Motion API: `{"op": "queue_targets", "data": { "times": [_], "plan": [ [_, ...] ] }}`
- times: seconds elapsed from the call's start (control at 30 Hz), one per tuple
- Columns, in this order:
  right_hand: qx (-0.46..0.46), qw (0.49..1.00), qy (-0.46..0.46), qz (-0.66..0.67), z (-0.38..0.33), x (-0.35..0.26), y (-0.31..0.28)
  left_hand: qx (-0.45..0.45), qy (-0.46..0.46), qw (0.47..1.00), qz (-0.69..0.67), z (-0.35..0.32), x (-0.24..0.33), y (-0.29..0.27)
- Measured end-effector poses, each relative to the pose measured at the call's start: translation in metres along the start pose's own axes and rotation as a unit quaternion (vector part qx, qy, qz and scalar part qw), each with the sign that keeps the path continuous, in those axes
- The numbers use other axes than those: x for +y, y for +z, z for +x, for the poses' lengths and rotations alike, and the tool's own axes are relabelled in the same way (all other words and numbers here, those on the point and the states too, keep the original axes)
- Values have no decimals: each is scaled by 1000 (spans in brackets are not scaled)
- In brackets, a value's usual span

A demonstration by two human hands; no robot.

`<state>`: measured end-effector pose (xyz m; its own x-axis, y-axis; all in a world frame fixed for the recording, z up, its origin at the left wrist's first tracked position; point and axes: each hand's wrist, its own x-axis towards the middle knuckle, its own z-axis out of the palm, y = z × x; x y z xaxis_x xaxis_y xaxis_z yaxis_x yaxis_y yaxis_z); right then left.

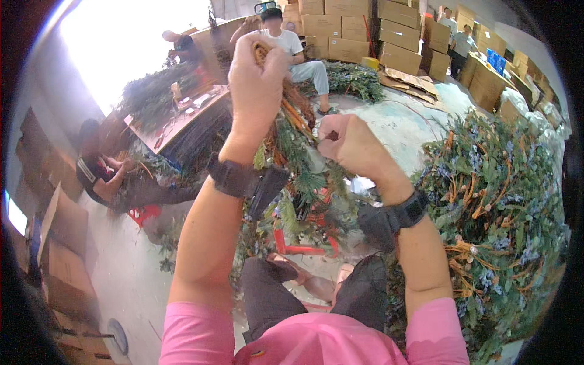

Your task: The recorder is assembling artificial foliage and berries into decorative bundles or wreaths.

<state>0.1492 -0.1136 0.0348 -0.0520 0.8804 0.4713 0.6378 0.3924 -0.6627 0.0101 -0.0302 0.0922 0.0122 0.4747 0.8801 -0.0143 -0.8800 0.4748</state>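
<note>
My left hand (255,82) is raised in front of me, its fingers wrapped round the brown stems (296,117) of an artificial greenery spray. Below the hand the green needles and leaves (299,161) of the spray hang down. My right hand (356,146) is closed in a pinch beside the lower part of the stems. What lies between its fingertips is hidden. Dark bands (413,208) circle both wrists. A red frame (304,249) stands below the greenery, in front of my knees.
A big heap of greenery with blue bits (493,201) lies to my right. At the left stands a work table (155,131) with small items, a seated person (103,167) near it. Another person (283,45) sits ahead, before stacked cardboard boxes (322,25). More cartons (70,267) lean at far left.
</note>
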Motion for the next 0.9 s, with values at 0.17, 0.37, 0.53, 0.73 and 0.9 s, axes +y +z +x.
{"op": "queue_targets", "data": {
  "times": [0.17, 0.37, 0.53, 0.73, 0.9],
  "plan": [
    [-78, 997, 25, -12, 15, -13, -28, -8, -4, 1000, -12, 0, -1, 4],
    [-194, 977, 67, 61, 32, -27, -55, -52, -7, 997, -53, -7, 6, 1],
    [-230, 965, 79, 102, 46, -12, -55, -89, -29, 991, -98, -10, 16, -4],
    [-253, 964, -52, 64, 51, 15, -34, -88, -34, 990, -107, -11, 18, -16],
    [-152, 978, 3, 139, 40, -1, -46, -72, -38, 992, -94, -7, 13, -27]
  ]
}}
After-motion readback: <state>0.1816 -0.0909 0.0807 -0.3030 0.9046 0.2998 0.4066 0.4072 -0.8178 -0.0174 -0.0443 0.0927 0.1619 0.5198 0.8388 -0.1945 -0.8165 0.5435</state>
